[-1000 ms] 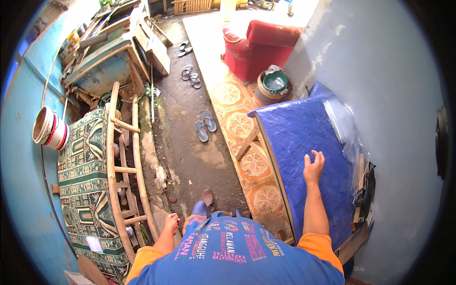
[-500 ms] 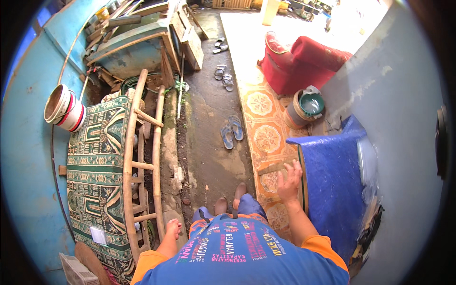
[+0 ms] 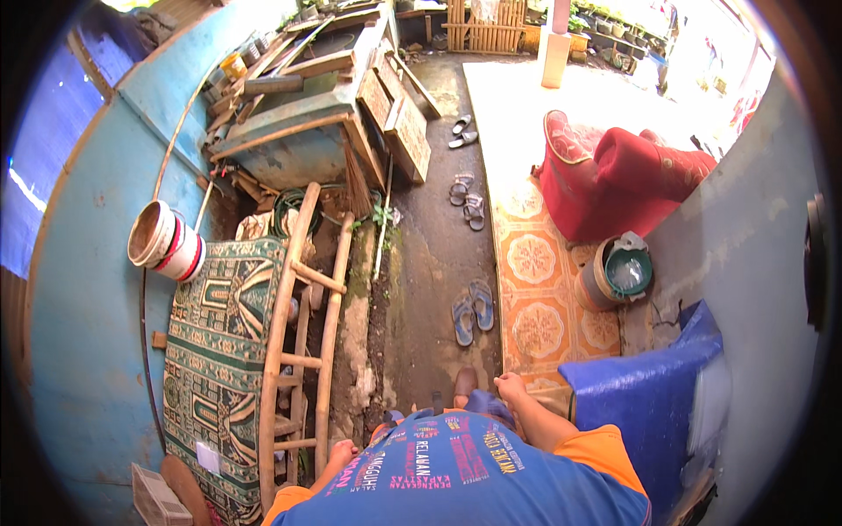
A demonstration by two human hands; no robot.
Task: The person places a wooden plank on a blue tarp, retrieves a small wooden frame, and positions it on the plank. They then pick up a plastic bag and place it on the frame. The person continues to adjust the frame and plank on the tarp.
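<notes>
The right hand (image 3: pixel 511 387) has been drawn back from the blue tarpaulin (image 3: pixel 645 405) — a second ago it was laid flat on that blue surface with fingers spread; now it hangs by the hip, fingers curled loosely together and clamped on nothing. The tarpaulin is left at the person's right, just beside the arm, draped over something against the pale wall (image 3: pixel 745 254), no longer touched. The left hand (image 3: pixel 340 456) is seen low at the other side, near the bamboo ladder (image 3: pixel 298 351) that lies over the green patterned carpet (image 3: pixel 219 351); whether it is closed cannot be told, and nothing is seen in it. The view has been swung forward as well — the red armchair (image 3: pixel 623 180) and the pair of blue sandals (image 3: pixel 472 311) on the floor are now shown ahead. By the look of it, the covered object has been let go and the body turned toward the passage.
</notes>
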